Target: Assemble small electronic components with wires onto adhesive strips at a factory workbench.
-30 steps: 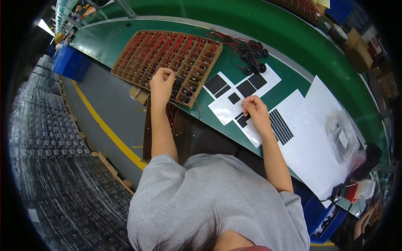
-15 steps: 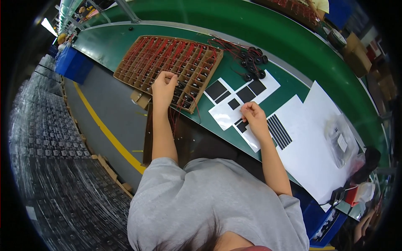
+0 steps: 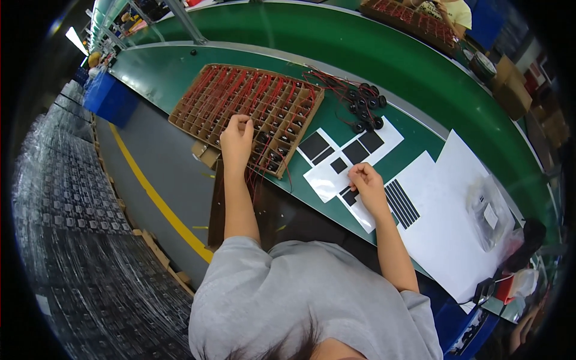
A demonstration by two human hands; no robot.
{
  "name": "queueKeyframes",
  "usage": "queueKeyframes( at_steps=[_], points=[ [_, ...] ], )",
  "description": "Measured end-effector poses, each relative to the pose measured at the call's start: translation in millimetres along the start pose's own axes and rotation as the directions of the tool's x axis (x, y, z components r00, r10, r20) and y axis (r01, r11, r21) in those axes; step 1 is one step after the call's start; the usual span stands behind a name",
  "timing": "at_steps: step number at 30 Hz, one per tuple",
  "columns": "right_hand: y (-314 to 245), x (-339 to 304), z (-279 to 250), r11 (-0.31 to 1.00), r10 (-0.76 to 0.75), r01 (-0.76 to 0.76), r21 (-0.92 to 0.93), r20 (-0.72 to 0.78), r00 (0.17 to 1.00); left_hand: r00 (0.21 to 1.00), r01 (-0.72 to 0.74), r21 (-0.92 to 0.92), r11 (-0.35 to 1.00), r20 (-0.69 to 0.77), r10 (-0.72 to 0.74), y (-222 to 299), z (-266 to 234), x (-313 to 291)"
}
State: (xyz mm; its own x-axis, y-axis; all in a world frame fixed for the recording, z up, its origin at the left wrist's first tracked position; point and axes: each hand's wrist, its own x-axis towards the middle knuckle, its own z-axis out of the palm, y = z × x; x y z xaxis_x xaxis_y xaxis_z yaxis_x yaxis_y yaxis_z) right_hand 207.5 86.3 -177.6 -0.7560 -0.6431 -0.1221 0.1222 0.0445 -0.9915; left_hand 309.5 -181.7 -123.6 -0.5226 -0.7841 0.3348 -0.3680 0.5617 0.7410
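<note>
My left hand [image 3: 237, 141] is over the near side of a divided cardboard tray [image 3: 191, 129], its fingertips pinched together. Whatever lies between those fingers is too small to make out. Round black parts with red wires fill many of the tray's cells. To the right, my right hand [image 3: 368, 185] hovers by a white sheet with black patches [image 3: 321, 180], thumb and fingers also closed. What it grips, if anything, cannot be seen. Black strips [image 3: 402, 204] on a white sheet lie just right of that hand. Beyond the sheets is a pile of black round parts with red wires [image 3: 364, 107].
The green bench [image 3: 300, 193] runs from far left to near right. A large white sheet [image 3: 433, 252] bears a clear plastic bag [image 3: 487, 213]. A blue bin [image 3: 111, 102] stands at the far left. Another person [image 3: 453, 15] works across the green belt with a similar tray.
The whole scene sits slightly lower in the picture. Both hands keep their closed shape and nearly the same places over the tray and the sheets.
</note>
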Motion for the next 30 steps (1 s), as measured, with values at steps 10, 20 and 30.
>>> queueKeyframes(
  at_steps=[10, 20, 30],
  points=[
    [6.5, 3.8, 1.5, 0.998, -0.042, 0.042, 0.039, 0.000, 0.999, 0.986, 0.032, 0.039, 0.999, 0.165, -0.038, 7.6, -1.2, -12.4],
    [7.9, 2.0, -1.8, 0.998, -0.046, 0.048, -0.044, 0.033, 0.998, 0.970, 0.154, 0.005, 0.988, 0.192, -0.152, 17.3, -2.6, -12.8],
    [5.8, 3.0, 3.5, 0.997, -0.076, 0.076, 0.003, -0.011, 0.997, 0.979, 0.173, -0.164, 0.971, 0.133, -0.152, 5.8, -1.4, -17.1]
  ],
)
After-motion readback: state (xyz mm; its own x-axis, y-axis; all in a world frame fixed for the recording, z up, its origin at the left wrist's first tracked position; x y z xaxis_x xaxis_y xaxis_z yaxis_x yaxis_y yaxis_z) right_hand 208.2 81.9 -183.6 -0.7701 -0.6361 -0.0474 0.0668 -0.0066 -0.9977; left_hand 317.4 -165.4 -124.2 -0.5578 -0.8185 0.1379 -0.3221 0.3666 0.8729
